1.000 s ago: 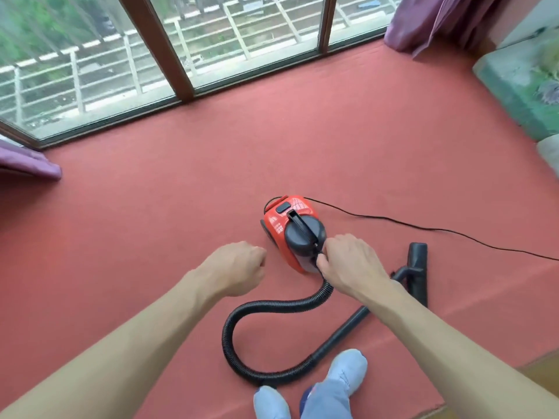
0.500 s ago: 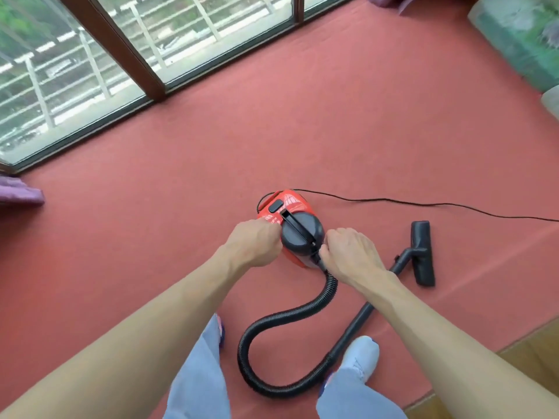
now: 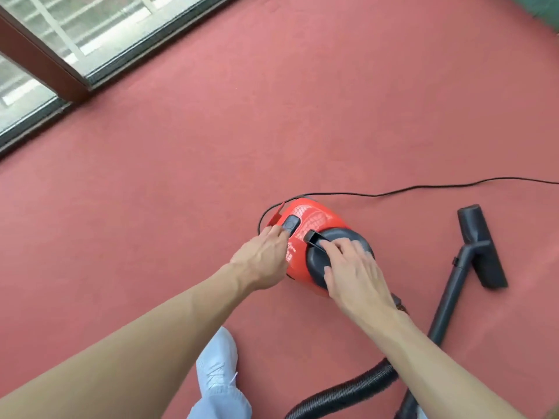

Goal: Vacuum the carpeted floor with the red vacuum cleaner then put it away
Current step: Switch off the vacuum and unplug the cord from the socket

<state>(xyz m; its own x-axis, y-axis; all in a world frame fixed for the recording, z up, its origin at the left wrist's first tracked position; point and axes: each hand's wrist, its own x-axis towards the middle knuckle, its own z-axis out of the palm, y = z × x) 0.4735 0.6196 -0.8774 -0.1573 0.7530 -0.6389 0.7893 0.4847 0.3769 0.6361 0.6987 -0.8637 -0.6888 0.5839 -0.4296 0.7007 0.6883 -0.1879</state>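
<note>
Floor: a red-pink carpeted floor (image 3: pixel 211 131) covers the whole visible area, flat and uniform in colour.

Window: a glazed window (image 3: pixel 99 22) runs diagonally across the upper left corner and reaches down to floor level. A brown frame post (image 3: pixel 39 62) separates the panes. A dark bottom rail (image 3: pixel 157 40) meets the carpet edge. White railing bars (image 3: pixel 87 49) show through the glass.

Lighting: even daylight from the window side.

Upper right corner: a green surface (image 3: pixel 541 7), cut off by the picture edge.

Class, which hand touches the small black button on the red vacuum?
The left hand: it touches the button, while the right hand lies on the round black cap.
</note>
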